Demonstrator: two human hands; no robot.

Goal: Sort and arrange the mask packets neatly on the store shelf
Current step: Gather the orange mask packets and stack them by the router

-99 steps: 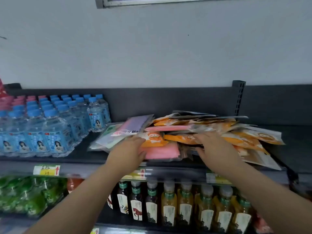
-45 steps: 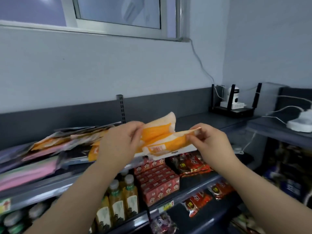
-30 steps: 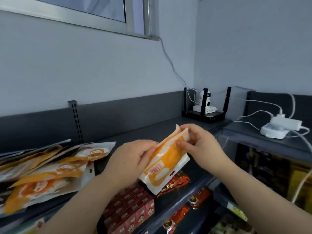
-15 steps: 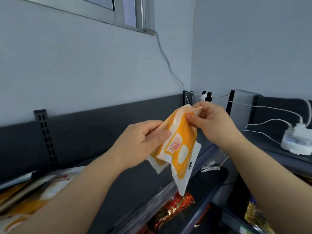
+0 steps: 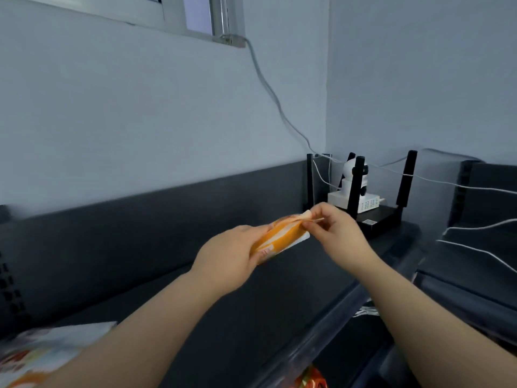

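lining up mask packets (image 5: 279, 237), i am pinching them with left hand (image 5: 228, 260) and right hand (image 5: 337, 233); i am guessing flat on the shelf (image 5: 265, 317) next.

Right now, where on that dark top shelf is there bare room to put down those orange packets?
The orange-and-white packets could go on the dark grey shelf top, bare between the loose printed packets at the lower left and the black router in the corner. That corner is crowded: router, white camera, white cables.
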